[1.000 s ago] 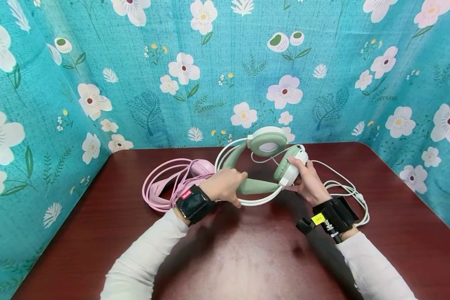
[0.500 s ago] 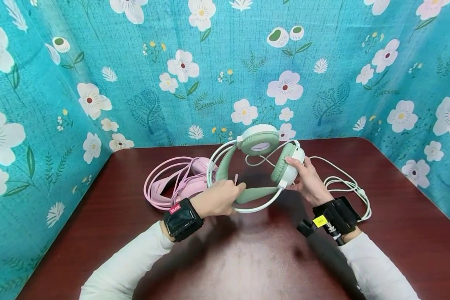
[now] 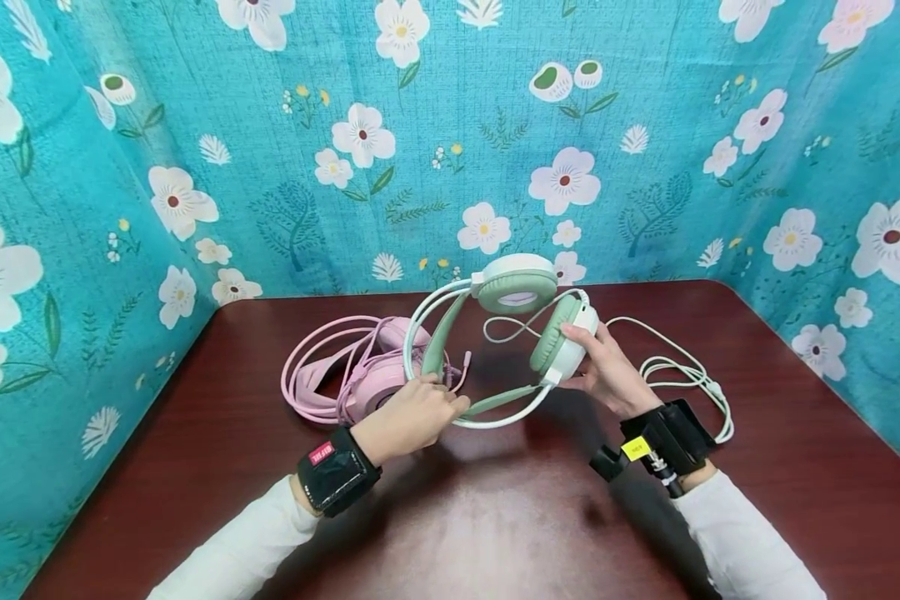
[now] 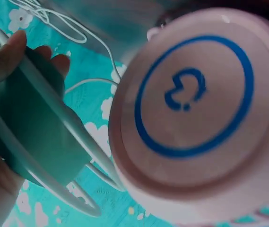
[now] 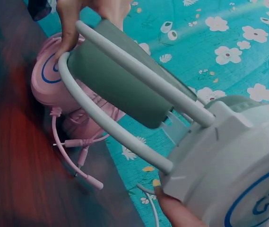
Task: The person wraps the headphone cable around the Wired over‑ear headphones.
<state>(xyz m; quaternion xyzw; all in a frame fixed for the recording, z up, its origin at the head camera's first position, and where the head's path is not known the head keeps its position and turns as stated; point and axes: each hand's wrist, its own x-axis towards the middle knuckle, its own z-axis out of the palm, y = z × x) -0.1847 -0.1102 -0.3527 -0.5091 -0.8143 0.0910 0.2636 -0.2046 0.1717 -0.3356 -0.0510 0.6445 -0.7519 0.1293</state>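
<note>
A green-and-white headset (image 3: pixel 513 292) is held up above the table between both hands. My left hand (image 3: pixel 412 417) grips the headband at its arch, fingers wrapped round the white tubes and the green padded strap (image 5: pixel 125 75). At the other side my right hand (image 3: pixel 607 367) holds one ear cup, thumb on its cushion edge. The second ear cup points away toward the curtain. Just behind the left hand lies a pink headset (image 3: pixel 371 383), its cable looped over it and a mic boom (image 5: pixel 73 165) sticking out. In the left wrist view its round ear cup (image 4: pixel 195 94) looms large.
The white cable (image 3: pixel 686 375) of the green headset trails to a coiled bundle on the right of the dark red table (image 3: pixel 495 517). A turquoise floral curtain (image 3: pixel 420 183) stands along the table's back and sides.
My left hand has moved left and slightly down with the headband, uncovering more of the pink headset's mic. The right hand and its ear cup have shifted slightly left.
</note>
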